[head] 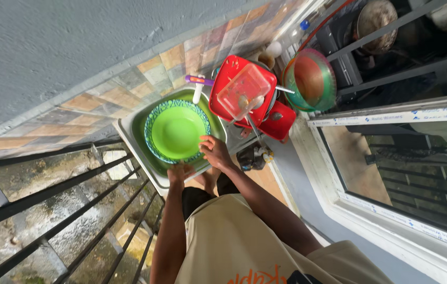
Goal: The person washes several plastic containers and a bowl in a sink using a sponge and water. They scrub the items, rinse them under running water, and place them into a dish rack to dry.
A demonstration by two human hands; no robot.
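Left hand point(179, 172) | fingers grip green bowl point(176, 131) rim (near edge) | right hand point(214, 150) likewise

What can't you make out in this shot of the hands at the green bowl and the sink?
Head view only:
- Green bowl: its underside and the sink floor, covered by the bowl.
- Left hand: fingertips, tucked at the bowl's rim.
- Right hand: palm side faces away.
- Red tub: contents under the clear container, too small.
- Person's legs: cut off by the lower edge.

Bowl point(177, 131) in sink point(128, 131); tray stack point(242, 94) right; basin point(310, 79) beyond.
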